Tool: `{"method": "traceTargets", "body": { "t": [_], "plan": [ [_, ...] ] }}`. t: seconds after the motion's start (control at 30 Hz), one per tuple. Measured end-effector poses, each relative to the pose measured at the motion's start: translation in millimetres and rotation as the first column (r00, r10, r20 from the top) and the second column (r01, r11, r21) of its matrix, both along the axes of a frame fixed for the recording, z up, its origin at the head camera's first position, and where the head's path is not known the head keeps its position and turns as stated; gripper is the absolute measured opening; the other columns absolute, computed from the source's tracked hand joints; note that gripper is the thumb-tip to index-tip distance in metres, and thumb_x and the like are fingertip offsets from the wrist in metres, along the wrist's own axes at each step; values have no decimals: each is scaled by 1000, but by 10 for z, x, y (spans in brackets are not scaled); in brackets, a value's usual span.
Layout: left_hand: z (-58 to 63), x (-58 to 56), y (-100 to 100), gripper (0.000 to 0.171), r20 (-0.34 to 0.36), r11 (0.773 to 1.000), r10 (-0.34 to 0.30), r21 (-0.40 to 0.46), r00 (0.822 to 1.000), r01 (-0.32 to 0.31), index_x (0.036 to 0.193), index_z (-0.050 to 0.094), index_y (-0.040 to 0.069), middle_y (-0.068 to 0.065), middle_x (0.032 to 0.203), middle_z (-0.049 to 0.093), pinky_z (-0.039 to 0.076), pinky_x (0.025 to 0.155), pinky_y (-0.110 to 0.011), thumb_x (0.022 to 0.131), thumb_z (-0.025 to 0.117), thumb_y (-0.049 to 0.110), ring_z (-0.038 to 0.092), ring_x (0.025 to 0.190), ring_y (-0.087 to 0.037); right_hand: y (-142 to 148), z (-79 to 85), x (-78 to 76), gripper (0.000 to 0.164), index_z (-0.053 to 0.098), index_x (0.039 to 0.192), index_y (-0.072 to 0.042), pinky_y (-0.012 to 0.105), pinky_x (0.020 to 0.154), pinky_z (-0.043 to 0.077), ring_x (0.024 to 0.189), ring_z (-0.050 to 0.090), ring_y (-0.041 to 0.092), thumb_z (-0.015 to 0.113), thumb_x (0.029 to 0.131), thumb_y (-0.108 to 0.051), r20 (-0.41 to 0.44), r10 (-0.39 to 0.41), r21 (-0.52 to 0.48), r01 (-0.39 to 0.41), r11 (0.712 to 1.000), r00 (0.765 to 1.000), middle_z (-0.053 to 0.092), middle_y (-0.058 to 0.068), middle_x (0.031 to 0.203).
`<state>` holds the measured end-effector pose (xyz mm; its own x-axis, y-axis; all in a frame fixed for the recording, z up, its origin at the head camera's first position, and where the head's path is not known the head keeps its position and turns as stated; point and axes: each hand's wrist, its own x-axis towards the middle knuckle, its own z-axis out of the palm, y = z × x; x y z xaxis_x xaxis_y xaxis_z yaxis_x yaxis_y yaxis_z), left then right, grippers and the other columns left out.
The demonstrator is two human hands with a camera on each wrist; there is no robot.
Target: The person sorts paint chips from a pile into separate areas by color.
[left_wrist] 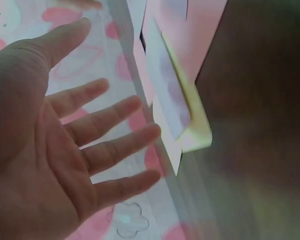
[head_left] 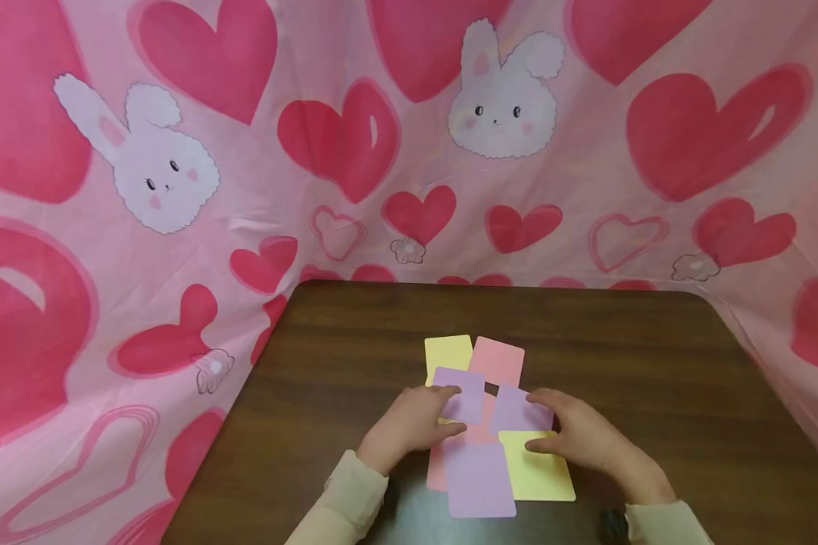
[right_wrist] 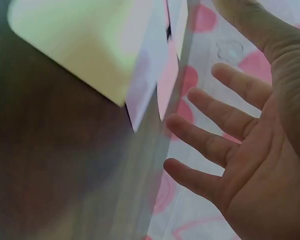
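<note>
Several square paper cards in yellow, pink and purple overlap in a loose cluster on the table. My left hand (head_left: 419,416) is at the cluster's left side, nearest a purple card (head_left: 472,401). On the right, my right hand (head_left: 579,433) is by another purple card (head_left: 514,412) and over a yellow card (head_left: 538,475). Both wrist views show spread fingers and bare palms, apart from the cards. A purple card (head_left: 480,484) lies nearest me, partly over a pink card (head_left: 437,469). At the far end are a yellow card (head_left: 448,350) and a pink card (head_left: 501,359).
The dark wooden table (head_left: 300,424) has rounded far corners. Pink cloth (head_left: 354,45) printed with hearts and rabbits hangs behind it and along the sides. A small black object (head_left: 612,524) shows beside the right sleeve.
</note>
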<state>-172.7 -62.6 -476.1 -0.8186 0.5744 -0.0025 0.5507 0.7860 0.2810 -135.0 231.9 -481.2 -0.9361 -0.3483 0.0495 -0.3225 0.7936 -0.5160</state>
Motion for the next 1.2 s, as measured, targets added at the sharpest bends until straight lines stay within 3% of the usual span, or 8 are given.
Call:
{"method": "traceTargets", "body": {
  "t": [0.23, 0.47, 0.63, 0.83, 1.2],
  "plan": [
    [-129, 308, 57, 62, -3, 996, -32, -89, 999, 32, 133, 63, 21, 1, 131, 65, 50, 93, -52, 84, 75, 58, 61, 121, -26, -203, -151, 229, 76, 66, 128, -8, 61, 92, 50, 121, 60, 37, 90, 69, -49, -85, 159, 98, -150, 984, 984, 63, 13, 132],
    [-209, 571, 4, 83, 32, 985, -42, -164, 999, 46, 135, 60, 21, -5, 152, 47, 40, 103, -64, 73, 75, 74, 39, 141, -41, -365, -229, 343, 88, 62, 133, -10, 70, 100, 39, 135, 47, 46, 92, 63, -53, -37, 214, 119, -208, 971, 976, 57, 12, 142],
    [-296, 640, -16, 95, 61, 983, -47, -172, 997, 57, 139, 57, 19, -3, 155, 44, 37, 103, -70, 64, 81, 74, 35, 144, -45, -400, -250, 368, 90, 62, 133, -9, 71, 103, 35, 139, 42, 46, 92, 61, -53, 21, 239, 124, -240, 963, 971, 55, 12, 144],
    [-329, 688, 26, 94, 29, 983, -68, -168, 997, 72, 137, 59, 21, 7, 147, 52, 38, 100, -72, 61, 88, 66, 41, 141, -37, -421, -268, 369, 90, 61, 135, -8, 70, 107, 31, 142, 38, 45, 91, 63, -52, 73, 250, 119, -257, 959, 966, 52, 12, 148],
    [-330, 719, 79, 86, -17, 991, -84, -102, 996, 82, 133, 57, 25, 7, 130, 56, 38, 97, -74, 61, 93, 56, 45, 129, -21, -431, -294, 393, 84, 63, 131, -10, 68, 108, 32, 140, 41, 44, 93, 62, -48, 19, 260, 148, -260, 954, 965, 58, 10, 141]
  ]
}}
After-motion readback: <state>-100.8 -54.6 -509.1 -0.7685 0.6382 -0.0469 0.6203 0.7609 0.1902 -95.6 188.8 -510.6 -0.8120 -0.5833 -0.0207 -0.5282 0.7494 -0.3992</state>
